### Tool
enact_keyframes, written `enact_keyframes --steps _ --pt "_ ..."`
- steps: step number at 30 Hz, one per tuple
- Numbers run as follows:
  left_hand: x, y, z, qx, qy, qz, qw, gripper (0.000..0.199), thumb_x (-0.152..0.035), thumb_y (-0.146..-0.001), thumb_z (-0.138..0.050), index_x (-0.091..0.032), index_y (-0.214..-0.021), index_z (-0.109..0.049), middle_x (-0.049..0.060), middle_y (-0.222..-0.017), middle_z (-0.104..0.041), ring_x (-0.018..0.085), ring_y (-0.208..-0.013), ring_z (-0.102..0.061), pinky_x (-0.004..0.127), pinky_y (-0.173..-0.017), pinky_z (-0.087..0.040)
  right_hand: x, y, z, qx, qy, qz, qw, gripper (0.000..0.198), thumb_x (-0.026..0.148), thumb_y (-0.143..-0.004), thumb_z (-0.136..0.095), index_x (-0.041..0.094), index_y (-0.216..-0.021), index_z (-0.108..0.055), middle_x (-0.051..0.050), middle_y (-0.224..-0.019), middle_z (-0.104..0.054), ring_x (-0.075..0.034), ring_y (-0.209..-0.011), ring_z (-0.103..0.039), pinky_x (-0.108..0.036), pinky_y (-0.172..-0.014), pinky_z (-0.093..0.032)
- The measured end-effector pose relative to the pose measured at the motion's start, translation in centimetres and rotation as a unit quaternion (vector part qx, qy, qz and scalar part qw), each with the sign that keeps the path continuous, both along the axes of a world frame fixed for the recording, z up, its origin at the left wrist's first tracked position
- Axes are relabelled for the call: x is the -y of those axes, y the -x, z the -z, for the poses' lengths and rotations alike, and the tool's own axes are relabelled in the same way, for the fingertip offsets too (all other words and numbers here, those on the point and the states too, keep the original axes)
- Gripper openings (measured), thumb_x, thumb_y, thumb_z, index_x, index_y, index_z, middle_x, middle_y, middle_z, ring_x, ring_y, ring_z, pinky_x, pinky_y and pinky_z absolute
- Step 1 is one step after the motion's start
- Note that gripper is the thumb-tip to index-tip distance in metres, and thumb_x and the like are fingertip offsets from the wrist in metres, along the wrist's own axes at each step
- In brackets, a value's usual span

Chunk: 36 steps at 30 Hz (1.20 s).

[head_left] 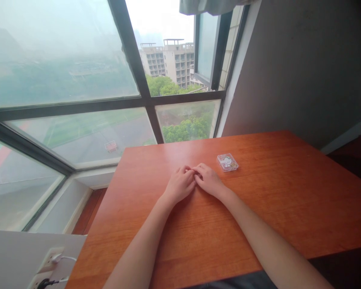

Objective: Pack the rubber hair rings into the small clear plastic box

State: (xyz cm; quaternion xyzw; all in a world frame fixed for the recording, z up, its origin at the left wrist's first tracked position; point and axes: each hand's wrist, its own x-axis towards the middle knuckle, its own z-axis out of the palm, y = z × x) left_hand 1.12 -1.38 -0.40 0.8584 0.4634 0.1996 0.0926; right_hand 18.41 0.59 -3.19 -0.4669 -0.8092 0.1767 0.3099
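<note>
At the lower left, a white plug (57, 259) sits in a white plastic wall socket (49, 253), below a wide, dark-framed glass window (145, 98). Next comes a glossy reddish-brown wooden table (289, 196), with both bare forearms reaching across it. The left hand (182, 184) is near the table's middle, its fingers curled inward, tips meeting those of the right hand (209, 180) — whether anything small is pinched between them, I cannot tell. The right hand's fingers are likewise bent and close together. Just beyond it, to the right, a clear, square plastic box (228, 162) of small mixed pieces lies flat on the table, apart from both hands — then a plain grey wall (301, 68).
</note>
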Motion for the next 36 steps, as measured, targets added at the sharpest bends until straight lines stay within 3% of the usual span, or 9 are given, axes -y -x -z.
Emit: enact_keyframes --steps 36 --pt "0.01 0.06 -0.07 -0.007 0.008 -0.004 1.0 0.025 -0.025 -0.085 -0.052 -0.023 -0.11 -0.057 0.007 -0.117 -0.053 0.022 -0.106 -0.054 0.038 -0.096 -0.045 0.03 0.05 0.07 0.001 0.002 0.0 1.0 0.026 0.013 -0.085 -0.052 0.021 -0.106 -0.064 -0.004 -0.097 -0.06 -0.016 -0.087 -0.057 -0.028 -0.08 -0.047"
